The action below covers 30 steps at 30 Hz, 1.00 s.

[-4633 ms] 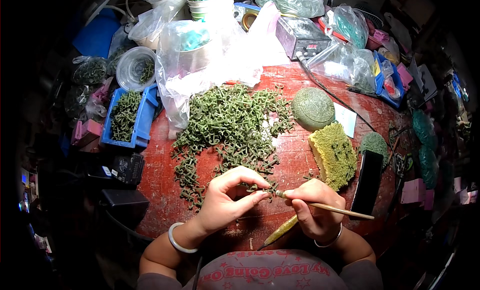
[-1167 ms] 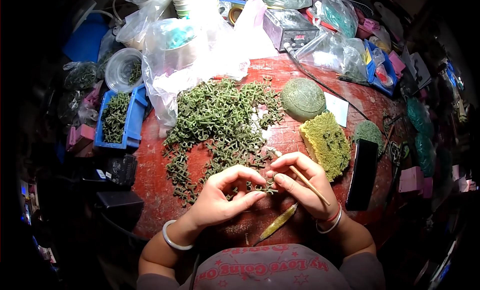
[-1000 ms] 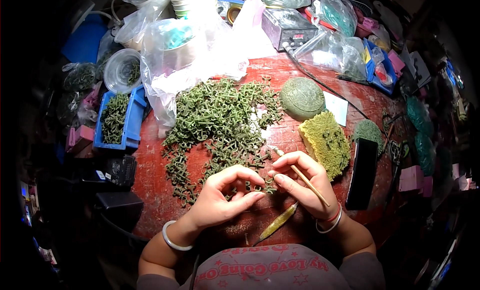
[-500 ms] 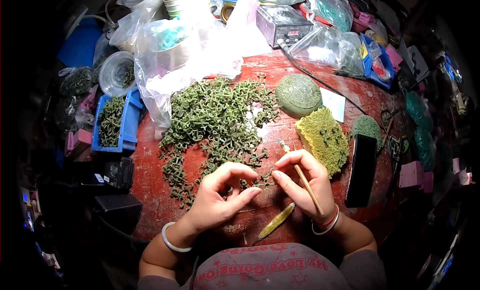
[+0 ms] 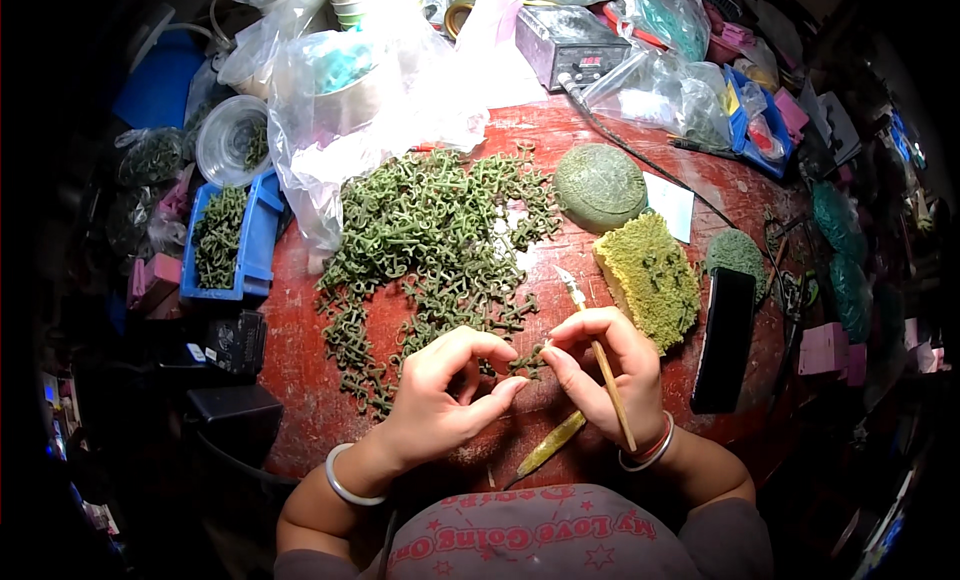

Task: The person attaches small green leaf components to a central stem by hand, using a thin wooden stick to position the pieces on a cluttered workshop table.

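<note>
- The left hand hovers low over the red tabletop, thumb and forefinger curled toward each other and nearly closed.
- A small green piece sits between the fingertips of both hands, pinched from the left by the left fingers and from the right by the right fingers.
- The right hand also has a thin wooden-handled tool tucked along its palm, the pale tip pointing away from the person and the handle running back past the wrist.
- Just beyond the hands lies a spread heap of green pieces, its nearest strays almost touching the left knuckles.
- A yellow-green sponge block lies to the right of the tool tip, with a flat black slab beside it.
- A green leaf-shaped blade lies on the tabletop below the right hand.
- A blue bin of green pieces sits at the left edge.
</note>
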Available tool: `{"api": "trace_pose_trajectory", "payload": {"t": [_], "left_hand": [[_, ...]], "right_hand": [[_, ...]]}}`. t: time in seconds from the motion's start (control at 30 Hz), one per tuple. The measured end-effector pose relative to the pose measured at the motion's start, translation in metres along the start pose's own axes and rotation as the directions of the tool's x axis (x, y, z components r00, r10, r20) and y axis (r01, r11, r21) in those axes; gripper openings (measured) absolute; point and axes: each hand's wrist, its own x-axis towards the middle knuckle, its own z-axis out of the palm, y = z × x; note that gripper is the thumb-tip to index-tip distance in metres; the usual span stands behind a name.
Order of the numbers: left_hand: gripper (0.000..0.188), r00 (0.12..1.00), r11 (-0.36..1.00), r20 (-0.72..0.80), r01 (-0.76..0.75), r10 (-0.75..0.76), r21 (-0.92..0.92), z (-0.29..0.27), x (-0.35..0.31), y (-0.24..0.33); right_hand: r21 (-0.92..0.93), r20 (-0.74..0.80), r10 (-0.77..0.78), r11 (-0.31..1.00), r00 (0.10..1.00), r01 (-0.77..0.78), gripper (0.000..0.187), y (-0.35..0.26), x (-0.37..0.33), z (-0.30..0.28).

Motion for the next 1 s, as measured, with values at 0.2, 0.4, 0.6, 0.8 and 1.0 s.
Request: {"api": "trace_pose_trajectory", "payload": {"t": [0.2,0.4,0.6,0.8,1.0], "left_hand": [[0.024,0.997,0.994,0.002,-0.080,0.080,0.070,0.000,0.001,0.000],[0.021,0.999,1.000,0.030,-0.021,0.021,0.004,0.000,0.000,0.003],[0.025,0.977,0.885,0.049,0.210,-0.209,-0.415,0.000,-0.003,-0.007],[0.023,0.981,0.908,0.108,0.193,-0.164,-0.371,-0.001,-0.001,-0.006],[0.016,0.999,0.985,0.032,0.025,-0.020,-0.172,-0.001,0.002,-0.005]], "right_hand": [[-0.062,0.034,-0.095,0.993,0.995,0.097,0.025,-0.006,-0.001,0.001],[-0.165,0.043,-0.328,0.929,0.944,0.331,0.026,-0.003,0.002,0.002],[-0.105,-0.042,-0.202,0.975,0.978,0.197,0.024,-0.004,-0.001,0.001],[-0.078,-0.032,-0.112,0.991,0.993,0.109,0.025,-0.005,-0.002,0.000],[-0.132,0.025,-0.303,0.944,0.953,0.304,0.029,-0.002,0.000,0.000]]}}
